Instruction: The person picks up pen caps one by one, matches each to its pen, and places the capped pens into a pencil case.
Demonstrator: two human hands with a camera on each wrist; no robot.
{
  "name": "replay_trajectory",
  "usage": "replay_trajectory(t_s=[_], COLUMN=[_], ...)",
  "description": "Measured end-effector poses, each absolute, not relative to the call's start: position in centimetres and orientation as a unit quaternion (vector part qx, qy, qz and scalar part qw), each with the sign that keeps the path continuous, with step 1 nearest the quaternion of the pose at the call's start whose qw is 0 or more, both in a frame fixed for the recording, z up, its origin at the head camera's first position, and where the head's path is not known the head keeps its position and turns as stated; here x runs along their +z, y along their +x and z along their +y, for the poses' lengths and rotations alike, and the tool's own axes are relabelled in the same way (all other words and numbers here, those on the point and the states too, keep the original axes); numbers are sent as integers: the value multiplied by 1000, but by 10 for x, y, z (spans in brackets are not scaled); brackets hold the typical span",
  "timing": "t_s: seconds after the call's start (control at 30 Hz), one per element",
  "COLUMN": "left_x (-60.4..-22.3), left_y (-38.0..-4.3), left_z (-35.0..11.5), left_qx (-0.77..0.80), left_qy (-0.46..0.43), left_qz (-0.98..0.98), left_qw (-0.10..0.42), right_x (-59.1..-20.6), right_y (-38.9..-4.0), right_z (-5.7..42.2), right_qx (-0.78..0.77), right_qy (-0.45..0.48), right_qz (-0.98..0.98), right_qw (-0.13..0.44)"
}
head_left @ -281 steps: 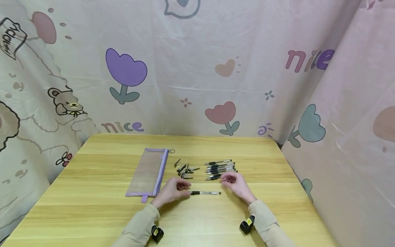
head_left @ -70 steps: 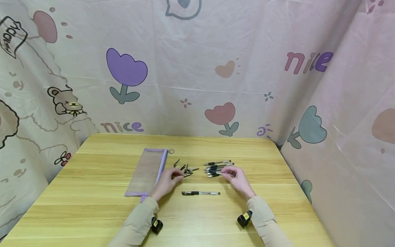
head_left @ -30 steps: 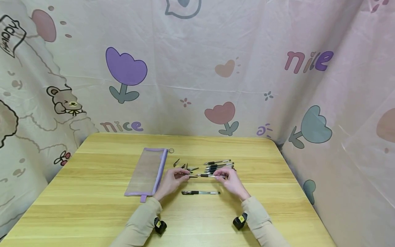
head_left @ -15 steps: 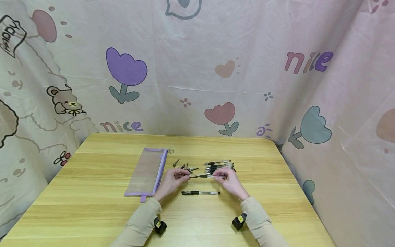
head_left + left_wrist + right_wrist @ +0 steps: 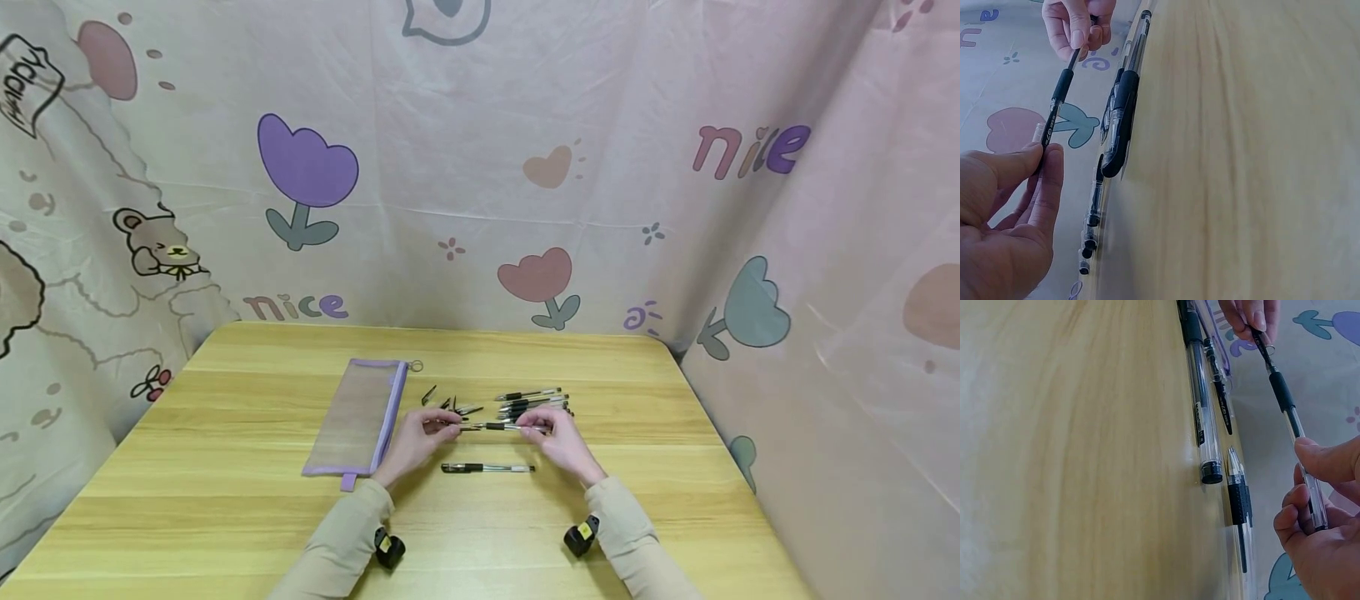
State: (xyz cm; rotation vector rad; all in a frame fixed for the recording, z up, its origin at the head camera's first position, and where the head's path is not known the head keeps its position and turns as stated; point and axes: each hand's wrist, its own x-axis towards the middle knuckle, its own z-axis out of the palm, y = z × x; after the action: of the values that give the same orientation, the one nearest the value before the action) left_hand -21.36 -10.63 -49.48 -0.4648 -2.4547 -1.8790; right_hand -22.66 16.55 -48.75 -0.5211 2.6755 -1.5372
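Note:
My left hand (image 5: 417,446) pinches a black pen cap (image 5: 1049,132) by its end, between thumb and fingertips. In my right hand (image 5: 558,442) is a clear-barrelled gel pen (image 5: 1281,390) with a black rubber grip, held level by the barrel. The pen's tip points left and meets the cap's mouth, the two in line above the table. Nearer my body lies a capped pen (image 5: 487,468). Several loose caps (image 5: 453,407) are scattered beyond my left hand, and several uncapped pens (image 5: 528,400) lie in a row beyond my right hand.
A mesh zip pouch (image 5: 352,421) with purple edging lies flat to the left, its zip (image 5: 392,417) side towards the caps. The wooden table (image 5: 480,542) ends at the back against a patterned curtain (image 5: 450,167).
The left hand left the capped pen and took a cap from the pile. My right hand took a pen from the row. Both moved inward, bringing the pen's tip to the cap.

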Motion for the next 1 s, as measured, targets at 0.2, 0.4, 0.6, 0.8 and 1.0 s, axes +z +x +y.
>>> replay_trajectory(t_s=[0.2, 0.4, 0.6, 0.8, 1.0], left_x=[-493, -494, -494, -495, -498], left_y=[-214, -214, -214, -214, -214], left_z=[-104, -102, -99, -100, -103], left_qx=[-584, -579, -582, -593, -623], left_qy=[-134, -138, -145, -135, -115], left_qz=[-801, -804, -800, -794, -773], left_qw=[11, 6, -5, -5, -26], right_x=[-485, -483, -483, -486, -488], right_y=[-226, -224, -224, -225, -226], right_z=[165, 163, 160, 162, 164], right_qx=[-480, -475, -479, -486, -536], right_qy=[-164, -168, -180, -201, -186], right_qz=[862, 863, 859, 850, 823], right_qw=[-3, 2, 14, 21, 30])
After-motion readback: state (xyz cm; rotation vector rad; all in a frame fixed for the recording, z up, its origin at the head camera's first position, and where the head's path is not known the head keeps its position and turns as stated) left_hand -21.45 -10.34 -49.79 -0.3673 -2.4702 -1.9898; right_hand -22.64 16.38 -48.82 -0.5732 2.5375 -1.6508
